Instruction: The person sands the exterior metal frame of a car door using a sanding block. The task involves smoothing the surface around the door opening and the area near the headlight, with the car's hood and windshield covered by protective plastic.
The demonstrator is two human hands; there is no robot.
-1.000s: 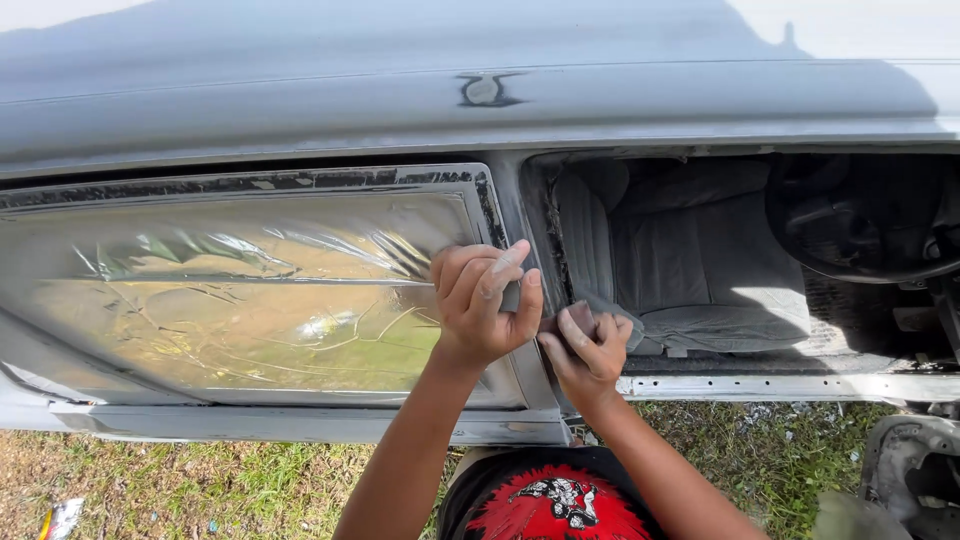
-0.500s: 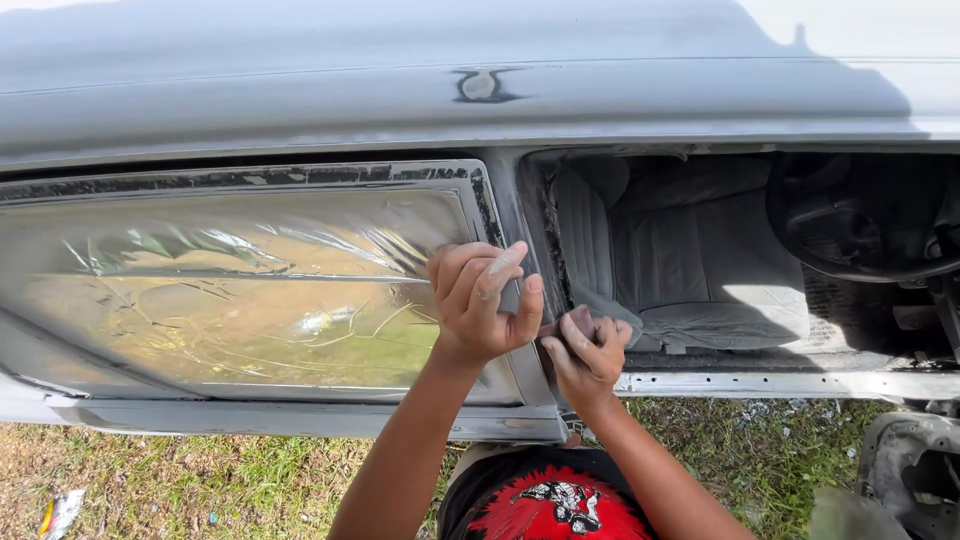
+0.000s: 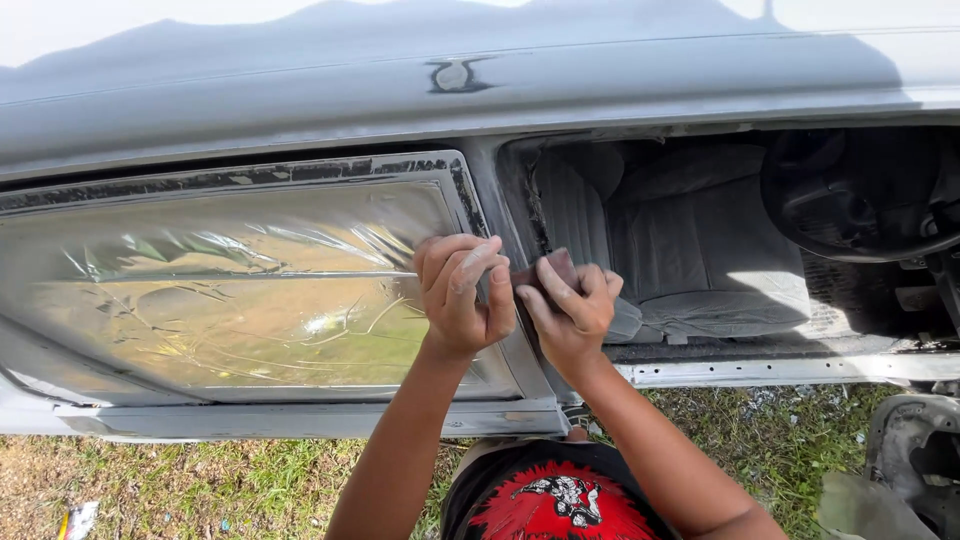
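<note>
I look down at the side of a grey car body. My left hand lies flat, fingers together, on the pillar between the rear window and the open door gap. My right hand presses a small dark reddish sanding pad against that same pillar, just right of the left hand. The rear window is covered with crinkled clear plastic film.
Through the open door gap I see a grey seat and a dark steering wheel. A sill strip runs below it. Grass lies underneath, with a grey part at the lower right.
My right hand has slid up the pillar with the pad, closer to the left hand. The left hand stays in about the same place.
</note>
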